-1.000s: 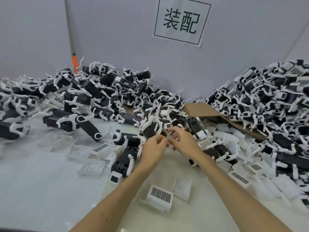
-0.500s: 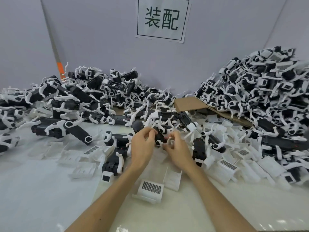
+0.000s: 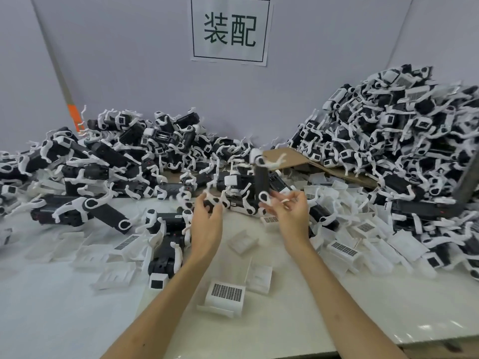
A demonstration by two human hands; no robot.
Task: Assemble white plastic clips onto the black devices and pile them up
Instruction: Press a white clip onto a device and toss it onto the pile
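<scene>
My right hand (image 3: 290, 216) is hovering, fingers loosely spread; the black device (image 3: 261, 181), topped by a white clip (image 3: 270, 161), is standing upright at its 11 o'clock, just beside my thumb. My left hand (image 3: 207, 226) is curling at a second white clip (image 3: 213, 201) at 12 o'clock; whether it is pinching, I cannot tell.

— What can be read here?
— Two large dark characters, 装配, are printed on a white paper sign (image 3: 230, 31). They are enclosed by a thin dark rectangular border.
— Where is the sign placed?
— It is fixed flat to the grey wall (image 3: 116, 60), high at the middle, above the heaps.
— Is anything written lower down?
— A small pale label (image 3: 178, 216) is seen on the upper face of a black device (image 3: 166, 222) lying near the left hand. Its print is too small to be read.
— Can any other marks be made out?
— Tiny red marks are carried by a few other units, but they cannot be deciphered.
</scene>
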